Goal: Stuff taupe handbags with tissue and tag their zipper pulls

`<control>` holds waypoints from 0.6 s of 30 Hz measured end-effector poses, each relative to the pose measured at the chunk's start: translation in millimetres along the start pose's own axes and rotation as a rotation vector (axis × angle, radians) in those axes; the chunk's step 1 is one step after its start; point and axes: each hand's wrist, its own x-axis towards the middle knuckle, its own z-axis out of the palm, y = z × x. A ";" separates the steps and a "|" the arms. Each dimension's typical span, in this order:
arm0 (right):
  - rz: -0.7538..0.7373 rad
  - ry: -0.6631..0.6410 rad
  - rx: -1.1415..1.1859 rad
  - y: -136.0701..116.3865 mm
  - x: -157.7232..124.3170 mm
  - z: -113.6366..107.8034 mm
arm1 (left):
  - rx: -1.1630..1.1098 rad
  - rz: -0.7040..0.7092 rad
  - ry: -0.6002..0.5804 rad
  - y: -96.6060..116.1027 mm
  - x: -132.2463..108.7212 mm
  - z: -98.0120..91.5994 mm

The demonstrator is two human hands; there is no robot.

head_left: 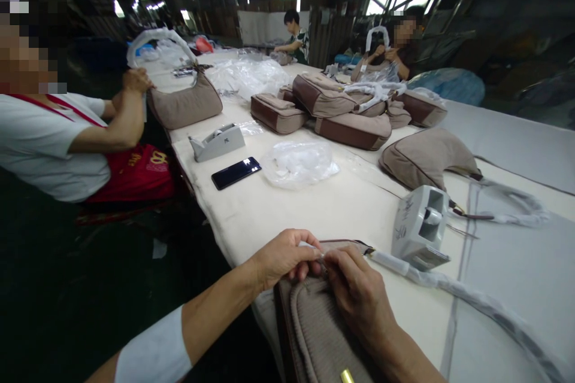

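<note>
A taupe corduroy handbag (309,326) with dark brown trim lies at the table's near edge, directly under both hands. My left hand (290,257) is closed in a pinch above the bag's top edge, and a bit of whitish material shows at its fingers. Fingertip to fingertip with it, my right hand (359,293) pinches at the same spot; what they grip is too small and covered to name. From the bag's top corner a strap (417,275) wrapped in white material runs off to the right. A gold metal piece (346,376) shows low on the bag.
Right of my hands stands a grey tape dispenser (411,221); another tape dispenser (218,143) is farther left. A black phone (236,173) and crumpled clear plastic (299,163) lie mid-table. Several handbags (353,128) are piled beyond. Co-workers sit around the table, one person (54,143) at left.
</note>
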 end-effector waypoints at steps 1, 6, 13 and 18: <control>-0.014 -0.002 -0.006 -0.5 0.0 -0.4 | -0.047 -0.036 -0.026 1.6 0.0 -1.2; -0.102 -0.113 -0.153 -3.0 -3.0 -3.3 | -0.121 -0.113 -0.034 3.2 4.0 -1.5; -0.251 -0.218 -0.468 -8.2 -9.9 -2.1 | -0.068 -0.096 0.047 -3.3 5.2 3.4; -0.108 -0.216 -0.037 -10.8 -18.2 -19.1 | 0.047 -0.030 0.011 -0.8 -4.9 -3.4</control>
